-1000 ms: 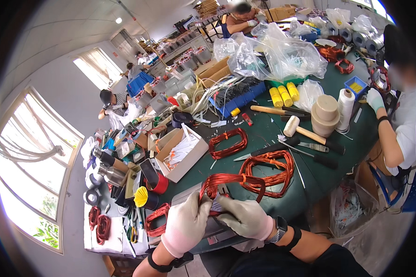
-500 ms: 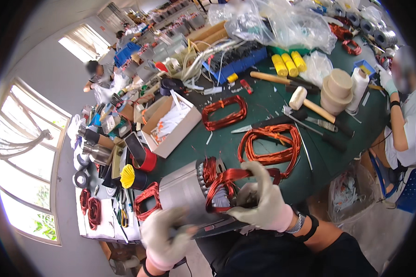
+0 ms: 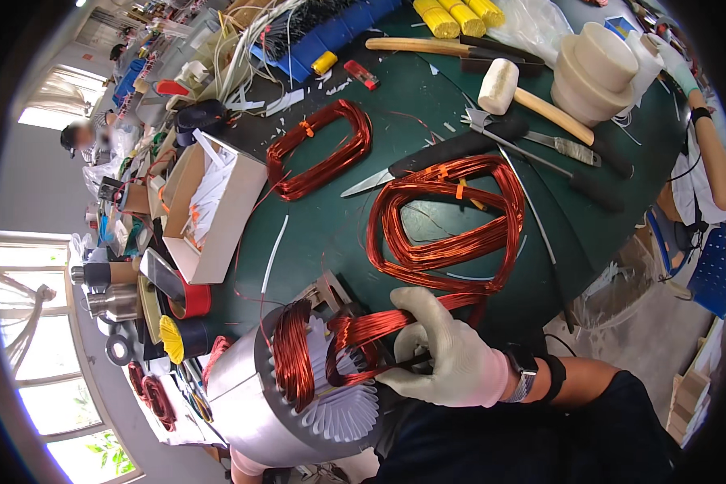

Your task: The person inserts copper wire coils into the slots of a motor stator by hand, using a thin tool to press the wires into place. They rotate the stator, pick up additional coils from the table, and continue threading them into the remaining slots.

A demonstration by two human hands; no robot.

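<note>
Motor stator (image 3: 298, 395), grey metal cylinder with white slot liners, at lower centre of frame, propped at near table edge, open end facing up toward 1 o'clock. Copper coil (image 3: 355, 343) partly seated in slots; loose strands run out toward 2 o'clock to larger copper coil bundle (image 3: 448, 222) lying flat on green table (image 3: 339, 234).

Right hand (image 3: 448, 359), white glove, closed on coil strands at stator mouth, fingers curled round the bundle, thumb pressing on wire. Left hand mostly hidden beneath stator; only a gloved sliver at 6 o'clock edge. Grip there: cannot tell.

Handling judgement: stator likely heavy, rigid, smooth-sided; best cradled from below or by outer shell. Coil light, springy, enamel easily scratched, strands prone to splaying; best taken as whole bundle near tie points, not by single wires. Slot liners thin, probably tear or crease easily.

Surroundings: second copper coil (image 3: 319, 149) at 11 o'clock of big bundle. Scissors (image 3: 427, 161) just above it. White-headed mallet (image 3: 532, 101) at 1 o'clock. Open cardboard box (image 3: 210, 210) at 10 o'clock of stator. Co-worker's forearm (image 3: 714, 157) at far right.
</note>
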